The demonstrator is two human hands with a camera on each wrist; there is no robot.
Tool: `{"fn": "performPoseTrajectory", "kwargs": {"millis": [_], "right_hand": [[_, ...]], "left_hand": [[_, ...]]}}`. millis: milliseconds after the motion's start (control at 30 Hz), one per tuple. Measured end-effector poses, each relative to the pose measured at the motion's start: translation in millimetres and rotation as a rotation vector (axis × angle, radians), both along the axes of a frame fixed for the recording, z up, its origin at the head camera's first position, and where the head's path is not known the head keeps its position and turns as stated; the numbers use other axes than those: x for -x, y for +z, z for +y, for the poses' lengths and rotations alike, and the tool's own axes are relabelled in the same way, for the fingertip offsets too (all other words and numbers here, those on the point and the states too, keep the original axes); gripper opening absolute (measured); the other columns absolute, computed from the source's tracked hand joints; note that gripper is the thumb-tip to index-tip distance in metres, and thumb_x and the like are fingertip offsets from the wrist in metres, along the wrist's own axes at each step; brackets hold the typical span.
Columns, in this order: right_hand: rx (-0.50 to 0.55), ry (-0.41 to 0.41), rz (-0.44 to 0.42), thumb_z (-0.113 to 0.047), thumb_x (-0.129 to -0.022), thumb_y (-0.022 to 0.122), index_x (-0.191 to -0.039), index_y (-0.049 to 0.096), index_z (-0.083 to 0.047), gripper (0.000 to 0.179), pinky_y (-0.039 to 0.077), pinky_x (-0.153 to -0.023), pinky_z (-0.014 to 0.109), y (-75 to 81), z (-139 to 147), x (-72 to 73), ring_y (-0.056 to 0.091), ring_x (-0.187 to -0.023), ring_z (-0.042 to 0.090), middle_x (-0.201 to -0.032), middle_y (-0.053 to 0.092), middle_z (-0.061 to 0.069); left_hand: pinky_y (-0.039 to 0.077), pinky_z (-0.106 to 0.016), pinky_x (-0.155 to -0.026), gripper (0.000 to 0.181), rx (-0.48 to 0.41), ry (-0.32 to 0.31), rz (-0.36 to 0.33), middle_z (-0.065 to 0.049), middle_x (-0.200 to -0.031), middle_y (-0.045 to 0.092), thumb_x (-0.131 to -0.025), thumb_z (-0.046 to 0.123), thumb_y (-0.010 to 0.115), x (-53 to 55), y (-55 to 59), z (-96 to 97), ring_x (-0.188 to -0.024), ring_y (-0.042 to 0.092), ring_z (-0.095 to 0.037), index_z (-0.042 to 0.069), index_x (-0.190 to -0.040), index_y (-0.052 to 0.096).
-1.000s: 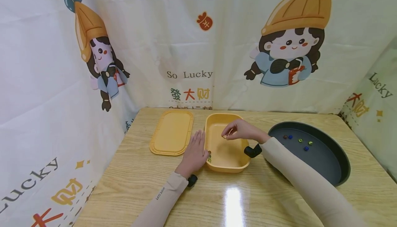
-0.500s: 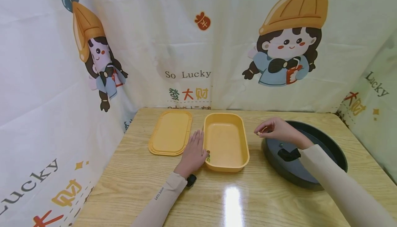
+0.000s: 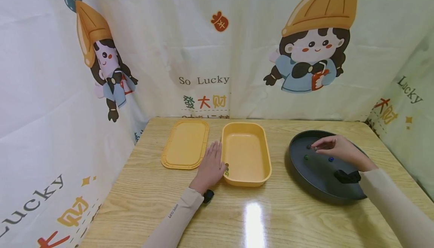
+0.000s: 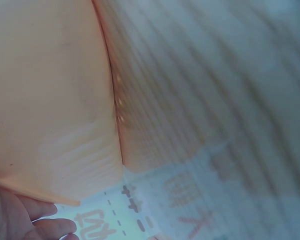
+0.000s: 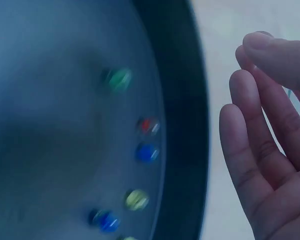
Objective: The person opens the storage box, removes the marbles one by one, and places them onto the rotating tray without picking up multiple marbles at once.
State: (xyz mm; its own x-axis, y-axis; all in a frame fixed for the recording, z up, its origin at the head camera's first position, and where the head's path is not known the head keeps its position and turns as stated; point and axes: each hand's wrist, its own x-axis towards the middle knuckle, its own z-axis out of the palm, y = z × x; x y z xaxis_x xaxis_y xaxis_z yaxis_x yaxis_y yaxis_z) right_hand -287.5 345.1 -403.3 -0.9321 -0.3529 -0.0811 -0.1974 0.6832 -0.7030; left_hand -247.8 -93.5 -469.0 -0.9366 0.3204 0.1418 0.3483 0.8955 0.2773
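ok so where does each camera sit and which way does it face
On the head: faces forward and down at the orange container and dark pan; left hand, right hand and sleeves show.
On the left wrist: faces what seems the container's wall and the curtain; fingertips show.
On the right wrist: faces marbles in the pan; thumb and fingers show.
Head and right wrist share pan, marbles and right hand.

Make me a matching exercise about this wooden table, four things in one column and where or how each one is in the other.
1. Flat yellow rectangular plastic lid
2. Deep yellow rectangular plastic box
3. Round black pan
4. Bare left hand

A. Coloured glass marbles scattered inside
B. Fingers outstretched, beside the box
C. A few marbles along its left edge
D. Lying leftmost on the table

Pairs: 1-D, 2-C, 3-A, 4-B
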Motion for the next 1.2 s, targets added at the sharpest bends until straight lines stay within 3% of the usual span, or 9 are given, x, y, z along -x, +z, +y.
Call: {"fn": "performPoseTrajectory", "kwargs": {"millis": [233, 467, 533, 833, 1200], "right_hand": [[0.002, -0.042, -0.015, -0.023, -0.086, 0.067, -0.113, 0.064, 0.005, 0.039, 0.055, -0.069, 0.03, -16.8, 23, 0.3, 0.068, -0.083, 0.005, -0.106, 0.069, 0.019], [0.056, 0.003, 0.045, -0.012, -0.082, 0.07, -0.103, 0.067, 0.009, 0.03, 0.054, -0.064, 0.023, -41.6, 33, 8.8, 0.066, -0.076, -0.002, -0.089, 0.072, -0.01], [0.064, 0.018, 0.056, -0.01, -0.082, 0.07, -0.102, 0.067, 0.01, 0.028, 0.054, -0.064, 0.021, -46.2, 35, 10.6, 0.066, -0.075, -0.003, -0.089, 0.071, -0.014], [0.0, 0.023, 0.077, -0.002, -0.079, 0.07, -0.096, 0.069, 0.008, 0.02, 0.053, -0.061, 0.021, -56.3, 36, 15.1, 0.064, -0.071, -0.004, -0.086, 0.073, 0.011], [-0.131, 0.025, 0.093, -0.006, -0.076, 0.073, -0.093, 0.072, -0.002, 0.017, 0.051, -0.061, 0.021, -59.0, 32, 16.6, 0.06, -0.071, -0.006, -0.092, 0.072, 0.015]], "left_hand": [[0.015, -0.044, -0.119, 0.065, -0.011, 0.004, -0.018, -0.02, -0.156, 0.018, -0.096, 0.023, 0.042, -0.1, 0.8, 0.4, -0.146, 0.015, -0.031, -0.001, -0.15, 0.015], [0.015, -0.044, -0.119, 0.065, -0.016, 0.012, -0.014, -0.02, -0.156, 0.018, -0.095, 0.024, 0.043, 0.6, -1.0, 0.0, -0.146, 0.016, -0.031, -0.001, -0.15, 0.016], [0.015, -0.044, -0.119, 0.065, -0.015, 0.014, -0.015, -0.019, -0.156, 0.018, -0.096, 0.024, 0.043, 0.6, -1.2, 0.1, -0.146, 0.015, -0.031, 0.0, -0.15, 0.015], [0.015, -0.045, -0.119, 0.065, -0.012, 0.006, -0.01, -0.02, -0.156, 0.018, -0.096, 0.024, 0.042, -0.6, -1.0, 0.3, -0.146, 0.016, -0.032, 0.0, -0.15, 0.015], [0.014, -0.044, -0.119, 0.066, -0.007, 0.004, -0.018, -0.02, -0.156, 0.017, -0.096, 0.024, 0.042, -0.2, -0.3, -0.2, -0.146, 0.015, -0.032, 0.0, -0.15, 0.013]]}}
